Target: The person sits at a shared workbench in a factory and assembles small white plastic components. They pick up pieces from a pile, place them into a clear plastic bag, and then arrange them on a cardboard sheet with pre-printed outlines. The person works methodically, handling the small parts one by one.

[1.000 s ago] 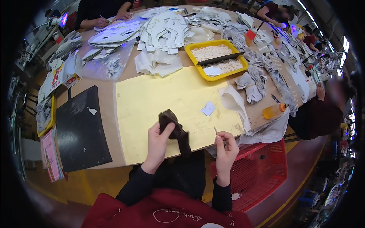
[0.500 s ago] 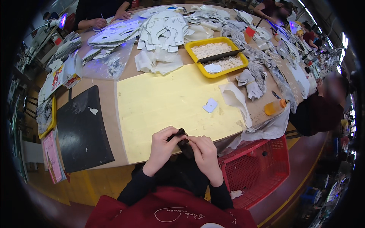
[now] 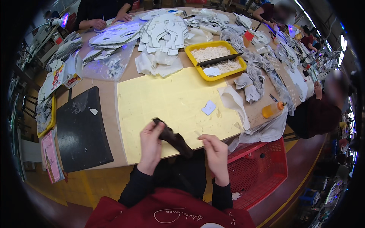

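Observation:
My left hand (image 3: 150, 137) pinches one end of a dark brown, soft-looking strip of material (image 3: 175, 142). The strip slants down to the right over the table's front edge, its lower end free. To its right, my right hand (image 3: 215, 151) is closed, thumb against fingers, on a small pale scrap (image 3: 197, 133) that is blurred. The two hands are apart. Beneath them lies a yellow sheet (image 3: 159, 98) covering the middle of the table. On that sheet, beyond my right hand, rests a small white flat piece (image 3: 208, 107).
A yellow tray (image 3: 213, 78) with pale small pieces stands at the far right of the sheet. An orange glue bottle (image 3: 272, 109) stands right. A black board (image 3: 81, 133) lies left. Below the right edge is a red basket (image 3: 262, 171). Stacked white cut pieces (image 3: 163, 32) fill the back.
My hands have moved apart. The left went up and left with the dark strip, which now hangs stretched out; the right moved right, away from the strip, with a small pale scrap.

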### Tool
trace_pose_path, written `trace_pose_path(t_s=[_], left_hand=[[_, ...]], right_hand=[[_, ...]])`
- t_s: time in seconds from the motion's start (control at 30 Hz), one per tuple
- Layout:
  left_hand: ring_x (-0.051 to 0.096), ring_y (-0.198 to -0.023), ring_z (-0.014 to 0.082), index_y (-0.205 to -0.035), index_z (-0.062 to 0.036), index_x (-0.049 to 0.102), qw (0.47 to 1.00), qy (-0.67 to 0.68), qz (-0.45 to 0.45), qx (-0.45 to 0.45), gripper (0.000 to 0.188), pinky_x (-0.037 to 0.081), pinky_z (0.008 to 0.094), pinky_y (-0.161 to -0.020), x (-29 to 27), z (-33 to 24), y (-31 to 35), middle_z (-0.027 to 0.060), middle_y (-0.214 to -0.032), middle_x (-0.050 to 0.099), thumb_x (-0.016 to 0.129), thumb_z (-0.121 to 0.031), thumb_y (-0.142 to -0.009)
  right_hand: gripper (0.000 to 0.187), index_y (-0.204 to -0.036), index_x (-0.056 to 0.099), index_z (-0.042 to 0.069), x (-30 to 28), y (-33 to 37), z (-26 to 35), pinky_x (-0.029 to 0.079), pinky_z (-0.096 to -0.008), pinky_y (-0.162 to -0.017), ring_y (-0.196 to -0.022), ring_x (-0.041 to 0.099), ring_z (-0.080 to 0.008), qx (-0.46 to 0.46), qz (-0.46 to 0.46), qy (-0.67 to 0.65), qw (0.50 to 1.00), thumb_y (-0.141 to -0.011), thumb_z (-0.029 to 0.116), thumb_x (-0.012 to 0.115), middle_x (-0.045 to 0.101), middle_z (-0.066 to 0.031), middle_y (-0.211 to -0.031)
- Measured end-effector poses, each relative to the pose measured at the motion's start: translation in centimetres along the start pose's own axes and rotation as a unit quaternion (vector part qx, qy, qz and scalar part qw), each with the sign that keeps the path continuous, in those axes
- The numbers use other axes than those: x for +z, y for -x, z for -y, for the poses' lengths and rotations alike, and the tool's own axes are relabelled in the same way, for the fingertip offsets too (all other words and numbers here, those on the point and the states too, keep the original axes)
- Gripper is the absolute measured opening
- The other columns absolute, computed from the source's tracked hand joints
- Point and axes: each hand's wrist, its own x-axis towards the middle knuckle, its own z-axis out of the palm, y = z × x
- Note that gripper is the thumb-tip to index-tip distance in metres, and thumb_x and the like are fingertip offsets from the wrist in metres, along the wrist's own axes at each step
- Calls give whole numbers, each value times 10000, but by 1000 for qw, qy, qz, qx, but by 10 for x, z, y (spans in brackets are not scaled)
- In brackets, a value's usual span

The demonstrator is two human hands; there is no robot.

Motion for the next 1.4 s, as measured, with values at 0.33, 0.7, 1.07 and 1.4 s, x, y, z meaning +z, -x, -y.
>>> trace_pose_path(t_s=[0.33,0.7,1.07,1.4], left_hand=[[648,-1026,140,-1195,34,652,991,-85,-74,71,219,514,287,-937,-41,-28,-11,87,-1107,687,593,-35,-996],[534,-1290,387,-1261,-98,656,627,-705,154,294,465,392,471,-1127,-10,-9,32,137,-1340,612,775,-123,-811],[690,-1016,231,-1089,21,685,873,-456,92,149,213,538,331,-915,-24,-3,15,125,-1063,719,587,77,-908],[660,-948,149,-1156,26,655,942,-331,26,59,205,519,265,-864,-4,-12,27,87,-1029,695,644,-16,-956]], right_hand=[[364,-1238,663,-5,-41,-54,-61,418,-448,-1056,-1228,521,-375,-25,-119,351,929,-886,86,694,610,-200,-1256],[191,-1057,698,-1,5,-89,-64,452,-484,-1052,-1031,664,-345,-175,-79,340,921,-888,88,692,708,-167,-1063],[267,-1261,542,-66,-163,15,-185,530,-291,-819,-966,687,-195,68,-579,-100,806,-1062,111,519,705,-131,-1072],[386,-1362,556,-38,-177,-5,-194,492,-266,-835,-994,672,-146,115,-521,-128,836,-1028,155,568,711,-126,-1221]])
